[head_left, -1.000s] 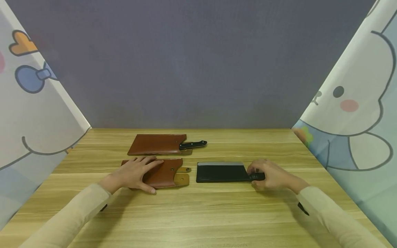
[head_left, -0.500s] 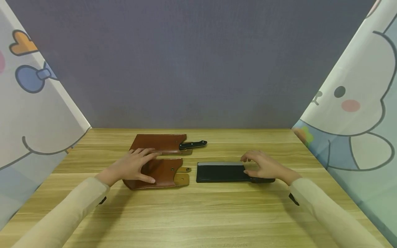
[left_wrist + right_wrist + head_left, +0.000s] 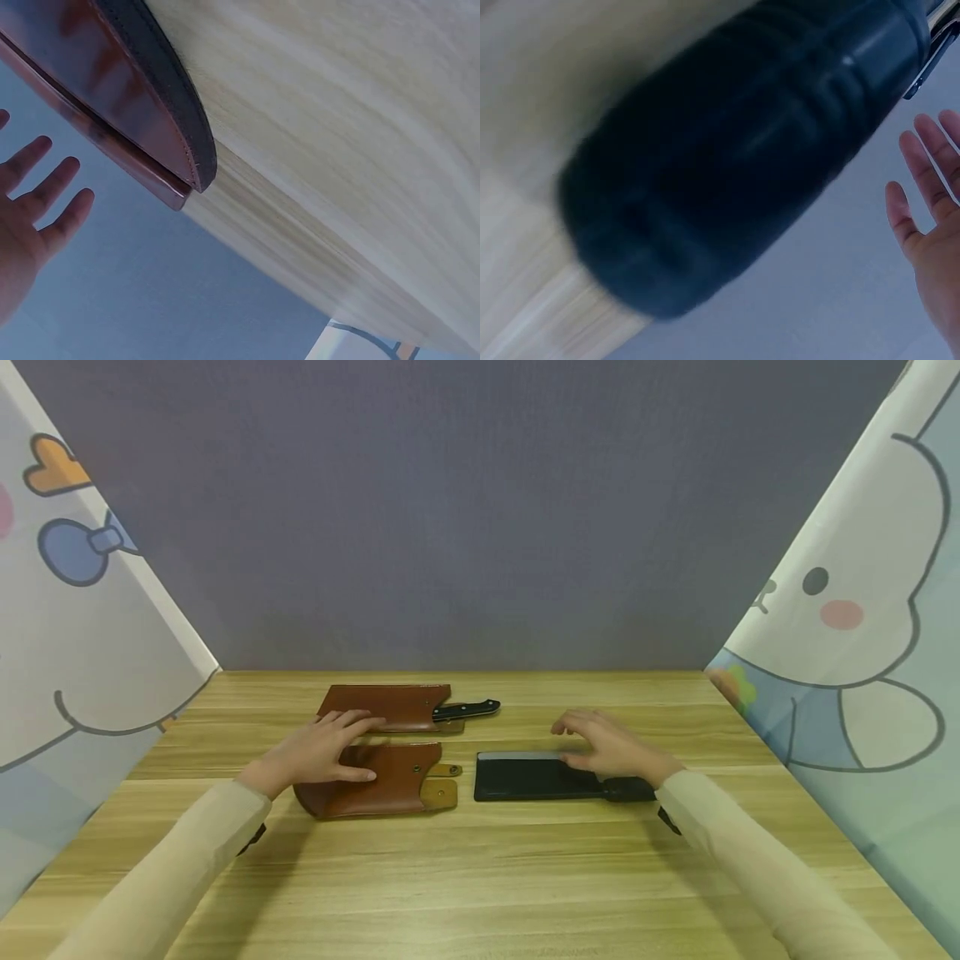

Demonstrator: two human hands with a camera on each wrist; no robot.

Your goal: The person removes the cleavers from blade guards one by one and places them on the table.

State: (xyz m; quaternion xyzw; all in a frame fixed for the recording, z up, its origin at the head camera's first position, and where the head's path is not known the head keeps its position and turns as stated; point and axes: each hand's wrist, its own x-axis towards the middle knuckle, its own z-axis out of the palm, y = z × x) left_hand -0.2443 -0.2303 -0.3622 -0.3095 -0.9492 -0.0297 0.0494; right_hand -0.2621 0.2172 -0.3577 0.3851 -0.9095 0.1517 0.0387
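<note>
Lifted off the cleaver's handle and shifted leftward since a second ago, the right hand is now held above the cleaver; the left hand has been raised slightly from the near leather sheath. Both hands are left relaxed, fingers apart, and nothing is gripped. Nearest, the wooden tabletop is overhung by cream sleeves. Beyond, the cleaver is laid flat, its pale edge turned away from the body, presumably for safety. Its blade end is pointed at the sheath's mouth and tan straps, just apart from them; the pair seems lined up so that each is reached by its own hand. Farther off, a second leather sheath is laid parallel, a black-handled knife lodged in its mouth, probably so that the blade is kept covered. Behind, a grey wall is flanked by cartoon-printed sheets.
</note>
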